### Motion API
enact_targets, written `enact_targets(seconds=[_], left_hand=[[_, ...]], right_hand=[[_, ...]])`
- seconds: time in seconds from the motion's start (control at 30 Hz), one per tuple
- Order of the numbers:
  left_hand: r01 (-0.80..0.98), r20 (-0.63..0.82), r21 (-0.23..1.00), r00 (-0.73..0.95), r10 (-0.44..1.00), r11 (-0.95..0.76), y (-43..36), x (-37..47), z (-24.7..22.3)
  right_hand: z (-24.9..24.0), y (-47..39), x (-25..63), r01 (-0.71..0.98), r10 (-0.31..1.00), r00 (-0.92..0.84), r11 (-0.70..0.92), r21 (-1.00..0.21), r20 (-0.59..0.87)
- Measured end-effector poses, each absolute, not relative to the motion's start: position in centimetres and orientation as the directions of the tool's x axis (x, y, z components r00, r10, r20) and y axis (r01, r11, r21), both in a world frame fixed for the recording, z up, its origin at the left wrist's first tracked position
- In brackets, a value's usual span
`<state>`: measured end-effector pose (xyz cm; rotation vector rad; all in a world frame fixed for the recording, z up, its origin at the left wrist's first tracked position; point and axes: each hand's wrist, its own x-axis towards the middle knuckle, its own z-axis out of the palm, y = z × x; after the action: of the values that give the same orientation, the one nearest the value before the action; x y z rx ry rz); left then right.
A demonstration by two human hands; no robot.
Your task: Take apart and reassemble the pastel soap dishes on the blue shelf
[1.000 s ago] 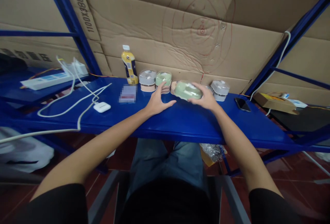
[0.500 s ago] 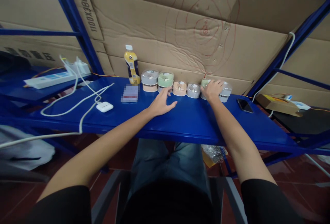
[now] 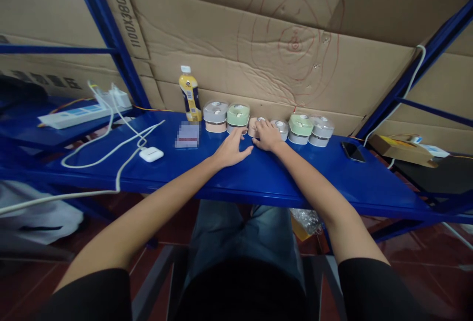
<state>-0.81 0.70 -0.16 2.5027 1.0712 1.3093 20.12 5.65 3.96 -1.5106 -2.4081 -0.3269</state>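
A row of small lidded boxes with clear tops runs along the back of the blue table. My right hand [image 3: 268, 134] reaches over the single peach box [image 3: 252, 126], fingers apart above its lid and thumb at the near side; firm contact cannot be made out. Partly behind that hand is a single grey box [image 3: 283, 128]. My left hand [image 3: 231, 149] lies open in front of a green box [image 3: 238, 114] stacked on a grey one, fingertips near the lower box. Farther right stand a green-over-grey stack [image 3: 300, 126] and a grey stack [image 3: 322, 129].
Left of the row are a grey-over-peach stack [image 3: 215, 114], a yellow drink bottle [image 3: 190, 95] and a blurred-out packet [image 3: 187, 134]. A white earbud case [image 3: 151, 154] lies by white cables [image 3: 121, 173]. A phone [image 3: 353, 152] rests at right. Cardboard [image 3: 207, 40] backs the table.
My right hand has left the green-over-grey stack at right and moved left to the peach box. That stack now shows in full. My left hand has stayed nearly still.
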Motion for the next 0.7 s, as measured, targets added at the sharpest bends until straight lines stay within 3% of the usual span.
enact_targets(seconds=[0.23,0.37,0.47,0.53,0.63,0.7], left_hand=[[0.515,0.697,0.417,0.347,0.627,-0.749,0.4,-0.8,0.4],[0.482,0.696,0.437,0.354,0.625,-0.759,0.2,-1.1,0.8],[0.446,0.687,0.457,0.372,0.624,-0.769,0.4,-1.4,0.7],[0.423,0.659,0.495,0.386,0.645,-0.759,0.8,-1.5,0.5],[0.367,0.586,0.572,0.443,0.679,-0.734,1.3,-1.6,0.0],[0.335,0.523,0.611,0.509,0.684,-0.717,1.5,-1.6,-0.3]], right_hand=[[4.0,0.2,20.5,0.882,0.802,-0.432,0.471,0.007,0.412],[4.2,-2.3,20.0,0.938,0.841,-0.221,0.322,-0.128,0.494],[4.3,-2.2,19.9,0.949,0.908,-0.149,0.243,-0.201,0.392],[4.4,-1.6,20.7,0.915,0.913,-0.258,0.335,-0.222,0.316],[4.5,-1.0,22.5,0.761,0.800,-0.525,0.594,-0.261,0.290],[4.3,-1.0,23.4,0.687,0.738,-0.604,0.673,-0.272,0.301]])
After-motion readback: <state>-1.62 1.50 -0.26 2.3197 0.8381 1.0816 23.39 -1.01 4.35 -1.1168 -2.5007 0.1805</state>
